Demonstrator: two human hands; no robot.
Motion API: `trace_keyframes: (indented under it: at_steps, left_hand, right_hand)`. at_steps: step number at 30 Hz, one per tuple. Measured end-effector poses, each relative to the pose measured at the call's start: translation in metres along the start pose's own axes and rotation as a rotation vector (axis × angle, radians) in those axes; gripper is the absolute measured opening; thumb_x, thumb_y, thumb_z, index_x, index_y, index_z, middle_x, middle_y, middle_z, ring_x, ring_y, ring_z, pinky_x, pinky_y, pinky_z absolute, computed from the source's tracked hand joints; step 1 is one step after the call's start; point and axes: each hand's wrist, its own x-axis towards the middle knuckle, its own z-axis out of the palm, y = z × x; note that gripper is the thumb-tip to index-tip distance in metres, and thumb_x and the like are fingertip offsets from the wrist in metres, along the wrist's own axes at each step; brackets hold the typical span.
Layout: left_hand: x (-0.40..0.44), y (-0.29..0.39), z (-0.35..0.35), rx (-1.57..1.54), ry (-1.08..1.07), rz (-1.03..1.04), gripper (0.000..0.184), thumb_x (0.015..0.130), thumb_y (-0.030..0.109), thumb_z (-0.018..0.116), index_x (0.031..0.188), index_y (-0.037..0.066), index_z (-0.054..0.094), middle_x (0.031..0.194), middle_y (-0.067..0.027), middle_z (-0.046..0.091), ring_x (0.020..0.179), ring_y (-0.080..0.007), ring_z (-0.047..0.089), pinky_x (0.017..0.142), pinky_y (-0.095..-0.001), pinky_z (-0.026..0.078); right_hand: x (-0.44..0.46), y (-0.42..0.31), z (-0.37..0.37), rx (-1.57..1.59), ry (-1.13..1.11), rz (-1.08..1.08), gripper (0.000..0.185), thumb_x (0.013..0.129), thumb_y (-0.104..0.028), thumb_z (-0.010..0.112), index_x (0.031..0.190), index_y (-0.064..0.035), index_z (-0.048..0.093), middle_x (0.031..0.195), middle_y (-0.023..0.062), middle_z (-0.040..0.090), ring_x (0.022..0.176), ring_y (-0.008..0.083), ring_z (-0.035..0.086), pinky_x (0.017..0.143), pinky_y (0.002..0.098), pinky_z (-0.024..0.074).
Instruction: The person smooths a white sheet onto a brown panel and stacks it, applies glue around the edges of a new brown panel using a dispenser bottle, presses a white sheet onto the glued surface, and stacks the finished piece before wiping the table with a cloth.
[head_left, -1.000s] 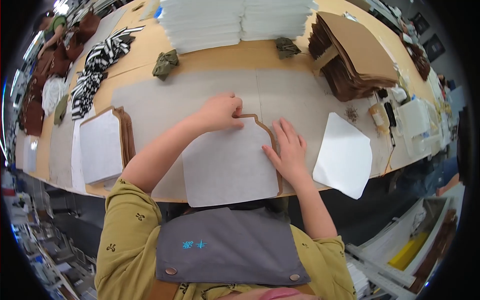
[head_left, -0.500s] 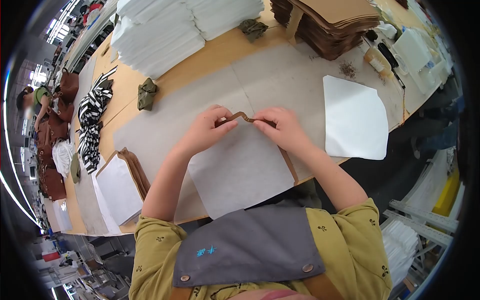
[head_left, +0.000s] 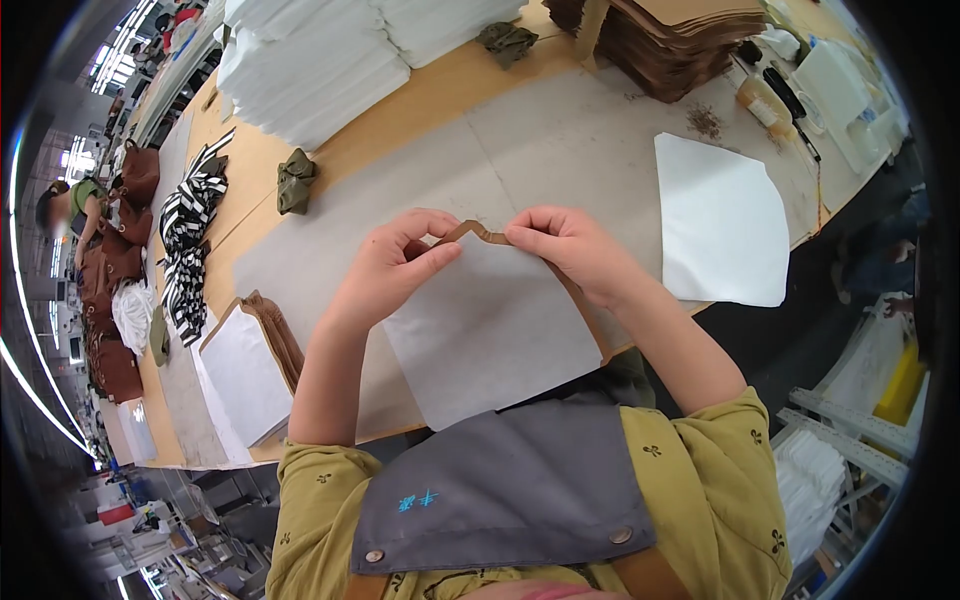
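A white panel with a brown edge [head_left: 500, 325] lies at the table's front, its far edge slightly raised between my hands. My left hand [head_left: 405, 262] pinches the brown edge at its far left corner, thumb on the white side. My right hand [head_left: 570, 245] grips the same edge further right, thumb and fingers pressed together. Between the two hands the brown strip bends in a small wave. To the right lies a loose white sheet [head_left: 722, 225]. A stack of brown-edged white panels [head_left: 250, 370] rests at the left.
Tall white stacks [head_left: 310, 75] and a brown panel stack [head_left: 665, 50] stand at the back. Olive cloth bundles [head_left: 296, 182], striped fabric [head_left: 190, 240], a glue bottle [head_left: 765, 105] and a clear tray [head_left: 845, 100] are around. A person [head_left: 85, 205] stands far left beside brown bags [head_left: 115, 300].
My right hand has moved from lying spread beside the panel to gripping its far edge. My left hand has shifted left along that edge. The view has turned and shifted.
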Motion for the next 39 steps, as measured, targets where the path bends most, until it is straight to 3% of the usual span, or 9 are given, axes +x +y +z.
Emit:
trace_keyframes:
  at_steps: [13, 15, 16, 18, 22, 24, 31, 35, 39]
  left_hand:
    - [0.012, -0.011, 0.007, 0.020, 0.058, 0.046, 0.021, 0.099, 0.022, 0.066, 0.098, 0.001, 0.068, 0.114, -0.0007, 0.067, 0.073, -0.0080, 0.051, 0.071, -0.0260, 0.047]
    - [0.016, -0.015, 0.004, 0.060, 0.045, 0.066, 0.030, 0.104, 0.027, 0.058, 0.110, 0.000, 0.071, 0.119, -0.0044, 0.066, 0.099, -0.0121, 0.058, 0.089, -0.0273, 0.046]
    - [0.019, -0.018, -0.001, 0.057, 0.053, 0.065, 0.030, 0.104, 0.027, 0.058, 0.110, 0.000, 0.071, 0.119, -0.0044, 0.066, 0.099, -0.0121, 0.058, 0.089, -0.0273, 0.046]
    - [0.021, -0.026, -0.013, 0.256, -0.040, -0.192, 0.052, 0.107, 0.044, 0.046, 0.117, -0.001, 0.070, 0.114, -0.0064, 0.069, 0.102, -0.0143, 0.061, 0.090, -0.0278, 0.046]
    - [0.005, -0.061, -0.035, 0.318, 0.133, -0.299, 0.065, 0.106, 0.057, 0.039, 0.113, 0.001, 0.072, 0.102, -0.0072, 0.069, 0.089, -0.0160, 0.060, 0.084, -0.0305, 0.049]
    - [-0.021, -0.095, -0.054, -0.213, 0.045, -0.452, 0.072, 0.105, 0.061, 0.035, 0.111, 0.000, 0.072, 0.103, -0.0083, 0.070, 0.096, -0.0182, 0.065, 0.086, -0.0331, 0.052]
    - [-0.077, -0.127, -0.029, -1.006, 0.092, -0.334, 0.057, 0.108, 0.049, 0.040, 0.123, -0.001, 0.064, 0.111, -0.0128, 0.071, 0.099, -0.0225, 0.071, 0.088, -0.0349, 0.059]
    - [-0.107, -0.105, 0.004, -0.885, 0.207, -0.365, 0.035, 0.105, 0.029, 0.057, 0.121, -0.001, 0.065, 0.111, -0.0100, 0.072, 0.100, -0.0187, 0.071, 0.087, -0.0329, 0.059]
    - [-0.126, -0.094, 0.029, -0.596, 0.242, -0.378, 0.031, 0.098, 0.025, 0.067, 0.113, -0.002, 0.070, 0.104, -0.0074, 0.072, 0.095, -0.0132, 0.068, 0.081, -0.0292, 0.058]
  right_hand:
    - [0.006, 0.014, -0.008, 0.062, 0.006, -0.022, 0.018, 0.100, -0.027, 0.066, 0.102, -0.0090, 0.068, 0.090, -0.0069, 0.061, 0.084, 0.0018, 0.052, 0.074, 0.0192, 0.0423]
    - [0.006, 0.016, -0.007, 0.139, 0.020, -0.011, 0.018, 0.100, -0.027, 0.066, 0.103, -0.0089, 0.068, 0.090, -0.0067, 0.061, 0.084, 0.0023, 0.052, 0.074, 0.0196, 0.0427]
    - [0.007, 0.017, -0.007, 0.220, 0.037, -0.002, 0.019, 0.100, -0.027, 0.065, 0.104, -0.0089, 0.068, 0.091, -0.0064, 0.062, 0.084, 0.0027, 0.053, 0.073, 0.0200, 0.0431]
    - [0.008, 0.022, -0.011, 0.180, 0.067, -0.015, 0.018, 0.100, -0.027, 0.065, 0.103, -0.0091, 0.068, 0.092, -0.0062, 0.062, 0.085, 0.0031, 0.053, 0.075, 0.0208, 0.0435]
    - [0.005, 0.026, -0.021, 0.088, 0.148, -0.045, 0.017, 0.101, -0.025, 0.064, 0.104, -0.0089, 0.068, 0.092, -0.0056, 0.063, 0.086, 0.0044, 0.054, 0.079, 0.0232, 0.0447]
    - [0.003, 0.028, -0.019, 0.003, 0.143, -0.037, 0.017, 0.101, -0.025, 0.064, 0.105, -0.0081, 0.068, 0.092, -0.0055, 0.063, 0.088, 0.0042, 0.054, 0.081, 0.0227, 0.0438]
    - [-0.012, 0.029, -0.021, -0.261, 0.214, -0.090, 0.030, 0.101, -0.021, 0.063, 0.123, -0.0011, 0.065, 0.097, -0.0028, 0.064, 0.093, 0.0062, 0.055, 0.087, 0.0238, 0.0434]
    - [-0.040, 0.036, -0.018, -0.360, 0.275, -0.119, 0.037, 0.098, -0.015, 0.065, 0.131, 0.0006, 0.061, 0.098, -0.0004, 0.064, 0.089, 0.0082, 0.058, 0.083, 0.0239, 0.0467]
    - [-0.073, 0.043, -0.015, -0.477, 0.265, -0.204, 0.044, 0.093, -0.005, 0.066, 0.136, -0.0024, 0.059, 0.097, 0.0013, 0.062, 0.084, 0.0094, 0.057, 0.080, 0.0241, 0.0475]
